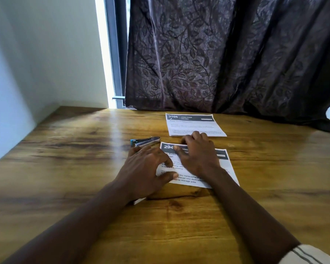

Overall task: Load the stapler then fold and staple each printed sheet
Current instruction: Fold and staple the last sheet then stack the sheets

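Note:
A printed sheet point(224, 164) with a dark header band lies on the wooden table point(65, 149) in front of me. My right hand point(198, 155) lies on its upper middle, fingers bent over the far edge. My left hand point(147, 172) rests on the sheet's left edge, fingers spread, thumb on the paper. A small metal stapler point(145, 141) with a blue end lies just beyond my left hand, untouched. Further back lies a stack of printed sheets point(194, 124). A small white thing point(138, 201) peeks out under my left wrist.
A dark leaf-patterned curtain point(217, 54) hangs along the table's far edge. A white wall point(36, 54) borders the left side, with a bright window strip point(105, 54) between wall and curtain.

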Action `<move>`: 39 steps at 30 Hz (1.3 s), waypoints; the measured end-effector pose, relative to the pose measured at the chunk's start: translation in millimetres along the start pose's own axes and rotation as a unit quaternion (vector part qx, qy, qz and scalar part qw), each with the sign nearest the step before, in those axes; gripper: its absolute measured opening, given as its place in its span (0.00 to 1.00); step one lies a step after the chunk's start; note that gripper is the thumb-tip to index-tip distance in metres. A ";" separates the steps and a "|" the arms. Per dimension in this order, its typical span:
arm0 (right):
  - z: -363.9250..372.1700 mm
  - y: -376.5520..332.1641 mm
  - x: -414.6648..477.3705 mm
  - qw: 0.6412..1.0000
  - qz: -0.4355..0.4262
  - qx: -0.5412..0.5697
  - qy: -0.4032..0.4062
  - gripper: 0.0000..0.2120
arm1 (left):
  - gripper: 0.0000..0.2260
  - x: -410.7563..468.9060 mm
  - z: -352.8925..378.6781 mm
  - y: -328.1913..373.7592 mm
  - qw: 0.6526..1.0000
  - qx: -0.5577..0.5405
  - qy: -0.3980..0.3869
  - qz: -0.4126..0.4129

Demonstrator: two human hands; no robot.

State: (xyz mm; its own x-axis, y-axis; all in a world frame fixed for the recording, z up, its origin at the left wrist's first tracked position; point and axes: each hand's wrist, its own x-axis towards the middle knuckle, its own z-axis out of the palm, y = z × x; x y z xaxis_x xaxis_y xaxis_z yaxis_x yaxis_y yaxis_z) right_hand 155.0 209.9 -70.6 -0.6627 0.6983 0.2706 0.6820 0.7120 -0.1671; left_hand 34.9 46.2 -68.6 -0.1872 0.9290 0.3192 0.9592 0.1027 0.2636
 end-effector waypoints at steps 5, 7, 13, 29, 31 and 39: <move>4.3 1.5 2.7 1.000 -0.005 0.008 0.016 0.20 | 0.18 1.3 -9.0 -0.8 0.999 -0.041 0.031 -0.004; 3.4 1.8 2.0 1.000 -0.011 0.007 0.021 0.20 | 0.18 3.8 -15.7 -5.2 0.994 -0.087 0.068 -0.012; -4.4 2.2 -1.3 0.995 -0.044 0.090 0.026 0.13 | 0.17 31.0 -33.5 -36.8 0.980 -0.098 0.144 -0.098; -1.1 -2.3 3.1 0.984 -0.119 0.118 0.066 0.13 | 0.12 49.4 -19.7 -80.7 0.891 -0.397 0.095 -0.198; -0.2 -4.3 2.9 0.982 -0.129 0.118 0.073 0.13 | 0.14 46.5 -21.3 -79.2 0.825 -0.519 0.107 -0.194; -2.9 -7.4 -0.1 0.978 -0.140 0.114 0.100 0.13 | 0.22 42.4 -22.5 -65.4 0.796 -0.588 0.055 -0.132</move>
State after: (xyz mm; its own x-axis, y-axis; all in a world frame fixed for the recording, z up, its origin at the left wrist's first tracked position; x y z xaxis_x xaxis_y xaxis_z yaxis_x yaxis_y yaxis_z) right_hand 151.0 204.3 -66.7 -0.7242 0.4612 0.5127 0.3809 0.8873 -0.2601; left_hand -40.5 70.9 -51.9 -0.4283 0.8869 0.1729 0.0346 -0.1751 0.9839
